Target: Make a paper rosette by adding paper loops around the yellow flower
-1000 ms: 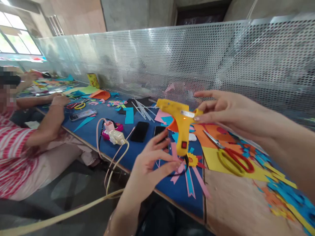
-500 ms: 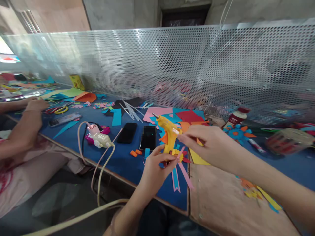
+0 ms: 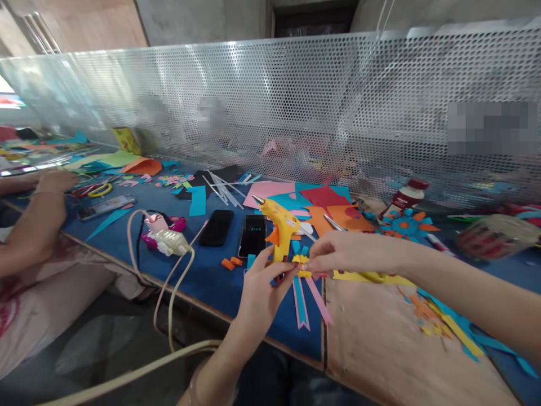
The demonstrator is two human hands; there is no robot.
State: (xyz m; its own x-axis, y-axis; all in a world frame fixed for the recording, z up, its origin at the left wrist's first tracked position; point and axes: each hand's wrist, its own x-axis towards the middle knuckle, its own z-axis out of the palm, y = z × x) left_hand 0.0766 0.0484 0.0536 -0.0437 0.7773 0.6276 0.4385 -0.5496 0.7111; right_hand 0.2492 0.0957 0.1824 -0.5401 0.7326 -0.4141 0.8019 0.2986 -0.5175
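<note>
My left hand is closed around the lower handle of a yellow glue gun, whose metal nozzle points up and left. A translucent glue stick sticks out of the gun's back. Beside the handle, the left thumb and fingertips meet the edge of a yellow paper flower. My right hand pinches at this flower from the right; its fingertips partly cover the centre. Pink and blue paper ribbons hang below the flower. Whether the left fingers also grip the flower is partly hidden.
Phones lie left of the gun, near a plug adapter with cords over the table edge. Coloured paper, glue sticks, a bottle and a blue paper flower lie behind. Another person's arm rests at left.
My right hand has moved from the glue stick at the gun's back down to the yellow paper flower. The left hand stays at the gun's handle. The view has shifted slightly.
</note>
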